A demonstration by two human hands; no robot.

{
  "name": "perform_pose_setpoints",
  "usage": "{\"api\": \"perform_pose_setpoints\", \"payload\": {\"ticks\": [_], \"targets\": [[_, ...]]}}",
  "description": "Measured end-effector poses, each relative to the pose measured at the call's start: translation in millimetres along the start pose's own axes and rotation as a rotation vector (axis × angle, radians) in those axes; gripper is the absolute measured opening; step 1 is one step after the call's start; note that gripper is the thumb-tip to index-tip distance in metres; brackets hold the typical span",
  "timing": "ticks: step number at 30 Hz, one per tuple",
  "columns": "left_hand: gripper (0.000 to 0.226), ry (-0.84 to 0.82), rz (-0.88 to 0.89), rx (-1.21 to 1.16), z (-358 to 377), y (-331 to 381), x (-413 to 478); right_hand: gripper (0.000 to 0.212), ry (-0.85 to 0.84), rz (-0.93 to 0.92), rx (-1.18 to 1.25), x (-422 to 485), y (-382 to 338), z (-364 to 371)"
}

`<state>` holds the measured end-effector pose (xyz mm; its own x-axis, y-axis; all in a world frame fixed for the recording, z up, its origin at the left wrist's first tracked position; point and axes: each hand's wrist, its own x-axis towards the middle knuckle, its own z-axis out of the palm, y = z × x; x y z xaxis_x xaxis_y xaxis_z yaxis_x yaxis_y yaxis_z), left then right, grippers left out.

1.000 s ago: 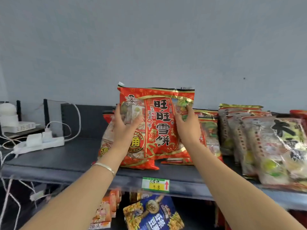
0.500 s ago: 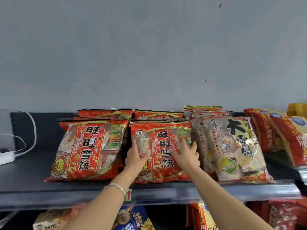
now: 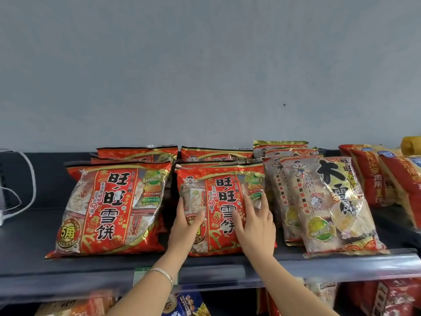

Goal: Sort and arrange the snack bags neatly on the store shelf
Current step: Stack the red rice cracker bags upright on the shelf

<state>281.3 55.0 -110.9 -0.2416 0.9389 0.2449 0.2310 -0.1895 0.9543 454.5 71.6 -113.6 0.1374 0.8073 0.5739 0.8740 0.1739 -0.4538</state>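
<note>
A red snack bag (image 3: 224, 197) stands upright at the middle of the dark shelf (image 3: 296, 265), leaning on more red bags (image 3: 216, 153) behind it. My left hand (image 3: 185, 226) rests along its left edge, fingers straight up and thumb on the front. My right hand (image 3: 255, 226) lies flat on its front right with fingers spread. To the left stands a matching red bag (image 3: 109, 208), separated by a narrow gap. Close on the right stand beige bags with black lettering (image 3: 330, 201).
Orange-red bags (image 3: 373, 179) fill the shelf's far right. A white cable (image 3: 29, 179) loops at the left end, with bare shelf in front of it. A green price tag (image 3: 141, 274) sits on the shelf lip. Other snack packs (image 3: 189, 304) lie on the shelf below.
The red bag, held up in both hands a second ago, now stands on the shelf beside the other red bag. My view has shifted right; both hands stay on the bag's front.
</note>
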Motion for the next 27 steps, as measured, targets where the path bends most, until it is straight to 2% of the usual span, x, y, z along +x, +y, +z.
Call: {"api": "perform_pose_setpoints", "payload": {"ticks": [4,7,12,15,18,20,23,27], "targets": [[0.083,-0.094,-0.015,-0.15,-4,1,4,0.07,-0.051,0.002,0.019,2,2,-1],[0.082,-0.093,0.01,-0.119,-5,-2,3,0.065,-0.07,0.02,-0.029,0,1,-1],[0.069,0.203,0.204,0.354,1,-5,-7,0.061,-0.048,0.024,-0.048,-4,-2,-5],[0.058,0.275,0.308,0.519,-1,-3,-14,0.055,0.004,-0.004,-0.083,-4,-2,-4],[0.052,0.212,0.445,0.583,-12,1,-17,0.037,0.16,-0.163,-0.083,-1,-13,1],[0.052,0.211,0.534,0.643,-26,7,-15,0.034,0.221,-0.278,-0.061,0,-32,2],[0.05,0.258,0.625,0.709,-56,21,-9,0.037,0.185,-0.43,-0.001,-1,-76,3],[0.049,0.298,0.655,0.78,-110,28,-3,0.035,0.105,-0.563,0.062,-5,-135,13]]}}
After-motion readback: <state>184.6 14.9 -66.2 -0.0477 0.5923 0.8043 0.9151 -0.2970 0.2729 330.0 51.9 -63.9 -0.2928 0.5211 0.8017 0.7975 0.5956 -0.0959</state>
